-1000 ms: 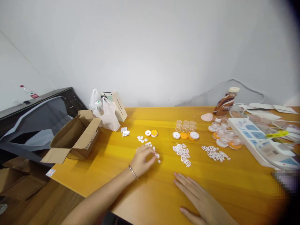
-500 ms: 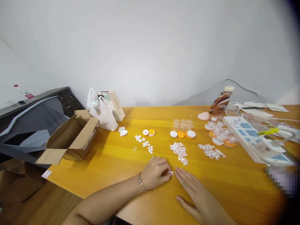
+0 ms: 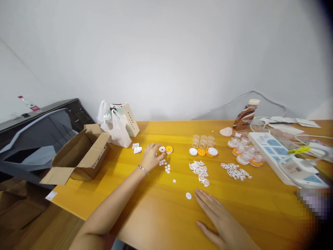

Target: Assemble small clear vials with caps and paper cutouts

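While the left hand (image 3: 152, 157), fingers curled, reaches the small white discs (image 3: 166, 167) beside the orange cap (image 3: 169, 149), picking seems underway; right hand (image 3: 221, 222) rests flat, empty, nearer than a lone disc (image 3: 188, 196).

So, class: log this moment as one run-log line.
left hand: on small white discs | right hand: flat on table | loose disc: beside right fingertips

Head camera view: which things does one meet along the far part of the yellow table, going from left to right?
Cardboard box → white plastic bag → left hand → white and orange caps → brown bottle → white power strip.
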Demonstrator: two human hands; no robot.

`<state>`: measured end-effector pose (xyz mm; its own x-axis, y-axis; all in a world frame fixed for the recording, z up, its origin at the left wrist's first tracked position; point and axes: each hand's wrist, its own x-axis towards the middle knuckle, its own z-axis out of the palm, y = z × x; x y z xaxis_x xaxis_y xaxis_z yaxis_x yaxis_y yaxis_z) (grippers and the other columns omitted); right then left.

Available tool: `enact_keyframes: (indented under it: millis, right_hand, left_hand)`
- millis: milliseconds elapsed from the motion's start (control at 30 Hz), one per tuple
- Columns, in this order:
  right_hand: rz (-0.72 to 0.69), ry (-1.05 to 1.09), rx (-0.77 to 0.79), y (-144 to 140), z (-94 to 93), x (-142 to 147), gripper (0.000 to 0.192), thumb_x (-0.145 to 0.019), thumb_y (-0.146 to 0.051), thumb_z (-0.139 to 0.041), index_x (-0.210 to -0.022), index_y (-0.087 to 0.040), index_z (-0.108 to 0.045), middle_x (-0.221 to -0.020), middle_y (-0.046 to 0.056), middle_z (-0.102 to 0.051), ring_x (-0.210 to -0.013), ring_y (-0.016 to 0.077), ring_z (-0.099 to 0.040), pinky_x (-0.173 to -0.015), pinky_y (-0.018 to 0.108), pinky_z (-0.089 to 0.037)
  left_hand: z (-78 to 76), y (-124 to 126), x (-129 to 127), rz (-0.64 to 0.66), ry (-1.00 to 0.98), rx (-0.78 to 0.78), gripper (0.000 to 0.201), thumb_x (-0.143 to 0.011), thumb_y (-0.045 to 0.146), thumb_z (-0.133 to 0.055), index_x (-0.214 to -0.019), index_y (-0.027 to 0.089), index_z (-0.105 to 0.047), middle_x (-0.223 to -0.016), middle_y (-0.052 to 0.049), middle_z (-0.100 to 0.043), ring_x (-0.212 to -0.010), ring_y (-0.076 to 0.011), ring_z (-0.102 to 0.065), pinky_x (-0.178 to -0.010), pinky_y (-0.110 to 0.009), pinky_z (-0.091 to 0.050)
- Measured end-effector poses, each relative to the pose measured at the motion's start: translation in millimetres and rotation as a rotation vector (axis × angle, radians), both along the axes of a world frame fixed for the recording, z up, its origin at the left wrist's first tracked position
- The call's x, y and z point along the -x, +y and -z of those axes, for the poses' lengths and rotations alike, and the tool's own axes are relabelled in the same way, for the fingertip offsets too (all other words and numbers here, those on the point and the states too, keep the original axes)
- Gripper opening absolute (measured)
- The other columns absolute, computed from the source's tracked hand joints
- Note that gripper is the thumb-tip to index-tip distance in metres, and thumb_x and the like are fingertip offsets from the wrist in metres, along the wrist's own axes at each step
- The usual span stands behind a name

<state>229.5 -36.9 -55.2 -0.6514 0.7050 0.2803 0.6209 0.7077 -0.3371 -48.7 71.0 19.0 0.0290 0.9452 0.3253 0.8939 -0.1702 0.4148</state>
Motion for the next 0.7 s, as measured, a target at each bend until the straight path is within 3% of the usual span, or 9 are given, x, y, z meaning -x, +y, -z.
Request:
enact_keyframes:
  millis: [167,300,400,567,633,700]
  right_hand:
    - [0.009,-0.004,0.017,-1,-2.3,0,0.055,-0.085,-0.034,-0.046,-0.136,-0.020,-0.032,-0.138,0.006,-0.040,-0.125,0.0240,-0.039,-0.102,0.040,-0.037]
    - [0.010,-0.009,0.028,-2,-2.7,-2,0.054,-0.085,-0.034,-0.046,-0.136,-0.021,-0.033,-0.138,0.006,-0.040,-0.125,0.0234,-0.039,-0.102,0.039,-0.037]
    - [0.006,0.003,0.015,-1,-2.2,-2,0.054,-0.085,-0.033,-0.046,-0.136,-0.021,-0.033,-0.138,0.006,-0.040,-0.124,0.0238,-0.039,-0.101,0.039,-0.038]
    - [0.003,0.003,0.003,0,-3.3,-1,0.054,-0.084,-0.033,-0.048,-0.135,-0.020,-0.034,-0.137,0.007,-0.041,-0.124,0.0246,-0.040,-0.100,0.041,-0.039]
    - [0.001,-0.004,0.006,0,-3.5,-1,0.054,-0.085,-0.033,-0.047,-0.135,-0.019,-0.035,-0.137,0.008,-0.041,-0.124,0.0250,-0.039,-0.099,0.041,-0.040]
    - [0.000,-0.009,0.015,0,-3.3,-1,0.053,-0.085,-0.033,-0.046,-0.135,-0.017,-0.035,-0.138,0.009,-0.040,-0.125,0.0254,-0.038,-0.099,0.043,-0.039]
  left_hand:
    - [16.4,38,17,-0.013,0.023,0.067,0.029,-0.070,0.038,-0.062,-0.090,0.018,-0.062,-0.091,-0.008,-0.061,-0.087,-0.0235,-0.057,-0.077,-0.035,-0.044]
    - [25.5,43,19,0.008,0.007,0.098,0.025,-0.070,0.040,-0.061,-0.080,0.017,-0.064,-0.081,-0.006,-0.064,-0.077,-0.0199,-0.058,-0.070,-0.031,-0.044]
    - [20.1,40,18,0.024,-0.020,0.079,0.026,-0.073,0.039,-0.059,-0.083,0.016,-0.063,-0.083,-0.007,-0.064,-0.077,-0.0197,-0.058,-0.071,-0.032,-0.044]
    - [-1.9,13,2,0.105,-0.084,-0.017,0.028,-0.080,0.033,-0.054,-0.102,0.016,-0.058,-0.104,-0.010,-0.059,-0.096,-0.0205,-0.054,-0.086,-0.034,-0.041]
    - [-5.7,-10,-12,0.207,-0.099,-0.006,0.028,-0.078,0.032,-0.059,-0.103,0.019,-0.058,-0.103,-0.006,-0.061,-0.095,-0.0175,-0.055,-0.086,-0.029,-0.041]
    - [-3.5,-34,-27,0.404,-0.110,0.083,0.029,-0.076,0.034,-0.061,-0.102,0.020,-0.059,-0.099,-0.004,-0.062,-0.090,-0.0162,-0.056,-0.082,-0.027,-0.043]
